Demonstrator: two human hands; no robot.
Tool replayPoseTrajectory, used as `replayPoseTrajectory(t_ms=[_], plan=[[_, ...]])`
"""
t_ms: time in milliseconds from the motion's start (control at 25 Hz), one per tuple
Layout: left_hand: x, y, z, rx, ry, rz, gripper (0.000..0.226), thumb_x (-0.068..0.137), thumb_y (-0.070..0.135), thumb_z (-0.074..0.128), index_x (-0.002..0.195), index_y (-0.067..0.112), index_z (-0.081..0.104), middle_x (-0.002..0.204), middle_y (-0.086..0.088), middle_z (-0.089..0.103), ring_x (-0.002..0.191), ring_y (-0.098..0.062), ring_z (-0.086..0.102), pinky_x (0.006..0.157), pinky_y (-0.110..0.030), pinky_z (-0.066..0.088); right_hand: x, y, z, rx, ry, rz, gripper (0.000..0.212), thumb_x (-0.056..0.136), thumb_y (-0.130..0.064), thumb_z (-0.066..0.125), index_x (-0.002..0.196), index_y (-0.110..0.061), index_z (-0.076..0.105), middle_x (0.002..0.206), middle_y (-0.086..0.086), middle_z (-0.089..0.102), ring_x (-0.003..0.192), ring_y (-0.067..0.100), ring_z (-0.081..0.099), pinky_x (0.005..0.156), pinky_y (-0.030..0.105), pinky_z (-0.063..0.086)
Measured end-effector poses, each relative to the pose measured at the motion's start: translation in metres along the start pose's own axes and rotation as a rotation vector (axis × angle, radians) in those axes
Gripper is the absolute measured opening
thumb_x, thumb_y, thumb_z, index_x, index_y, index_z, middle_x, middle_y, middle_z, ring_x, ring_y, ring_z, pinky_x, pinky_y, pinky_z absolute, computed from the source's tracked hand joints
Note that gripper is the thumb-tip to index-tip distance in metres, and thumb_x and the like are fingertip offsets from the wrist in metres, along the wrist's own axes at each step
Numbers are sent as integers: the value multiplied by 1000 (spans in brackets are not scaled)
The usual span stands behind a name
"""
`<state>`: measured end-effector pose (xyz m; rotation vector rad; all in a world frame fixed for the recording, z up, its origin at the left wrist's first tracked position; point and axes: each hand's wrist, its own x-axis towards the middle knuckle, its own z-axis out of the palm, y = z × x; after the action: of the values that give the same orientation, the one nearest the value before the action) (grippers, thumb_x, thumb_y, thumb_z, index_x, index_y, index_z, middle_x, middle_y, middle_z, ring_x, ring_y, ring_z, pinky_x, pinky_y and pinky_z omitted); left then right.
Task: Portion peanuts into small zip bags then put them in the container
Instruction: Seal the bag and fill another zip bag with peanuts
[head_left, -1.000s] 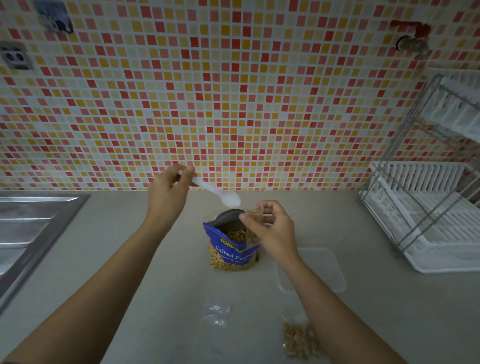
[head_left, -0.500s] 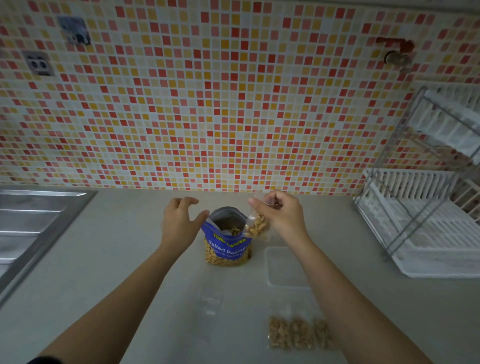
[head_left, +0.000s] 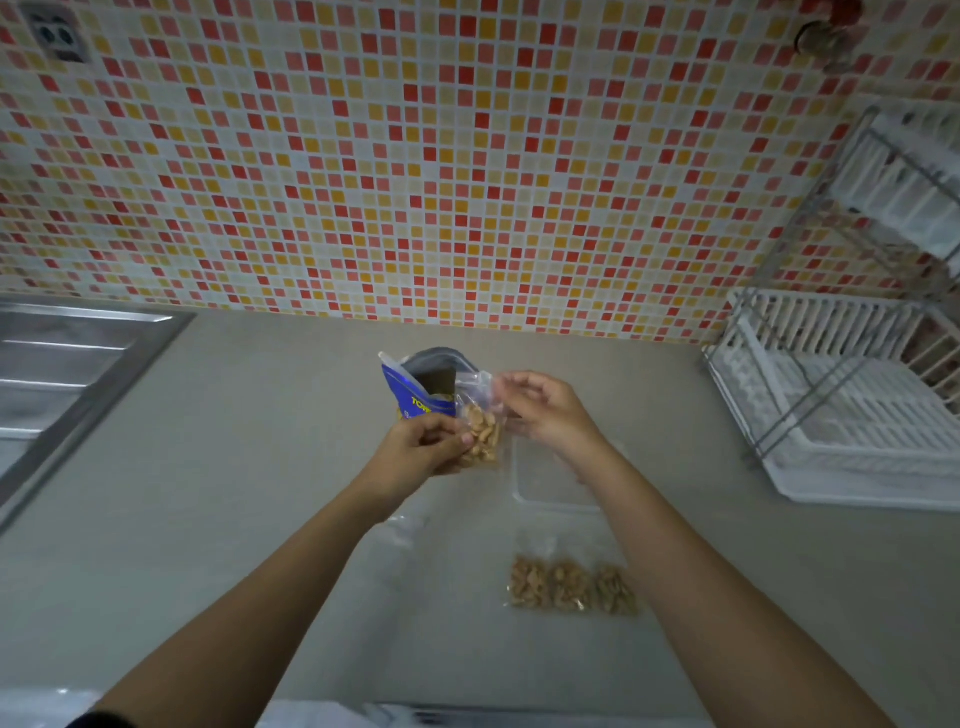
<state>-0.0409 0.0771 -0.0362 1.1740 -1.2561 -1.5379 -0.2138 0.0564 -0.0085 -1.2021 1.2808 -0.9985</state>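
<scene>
Left hand (head_left: 423, 441) pinches the small zip bag (head_left: 482, 431) at its lower edge, right hand (head_left: 545, 410) at its top edge; counter (head_left: 234, 441) lies open centre-left.

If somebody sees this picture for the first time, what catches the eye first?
Probably the red and yellow mosaic wall filling the upper half. Below it, the left hand and right hand hold a small zip bag of peanuts in front of the blue pouch; filled bags lie on the counter.
</scene>
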Motion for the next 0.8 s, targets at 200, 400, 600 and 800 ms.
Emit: replayPoseTrajectory(t_ms=[200,400,600,800], plan=[[-14,-50,-2,99,-24,-178,12,87,15,60,77,16,67,67,6,66,64,-3,59,65,-16,49,-12,56,-7,-224,112,-40,9,79,-18,71,72,-23,69,65,-7,65,55,-4,56,67,25,48],[-37,-108,2,229,53,-282,4,81,11,69,83,13,70,73,-8,65,71,-17,60,67,-19,53,-34,115,-1,-562,123,-54,12,74,-18,75,82,-9,75,80,5,75,69,8,64,71,20,48],[-41,-136,17,605,150,-185,26,78,16,72,102,13,64,72,-4,67,60,-1,59,57,0,41,-43,148,5,-806,105,-55,6,77,-18,69,78,-13,73,79,7,74,72,22,68,68,32,53],[-40,-145,27,717,190,-98,31,81,18,68,109,7,64,90,-14,72,82,-21,66,73,-15,46,-35,160,8,-1005,96,-125,8,75,-10,65,83,-9,67,85,14,67,79,35,62,66,37,49]])
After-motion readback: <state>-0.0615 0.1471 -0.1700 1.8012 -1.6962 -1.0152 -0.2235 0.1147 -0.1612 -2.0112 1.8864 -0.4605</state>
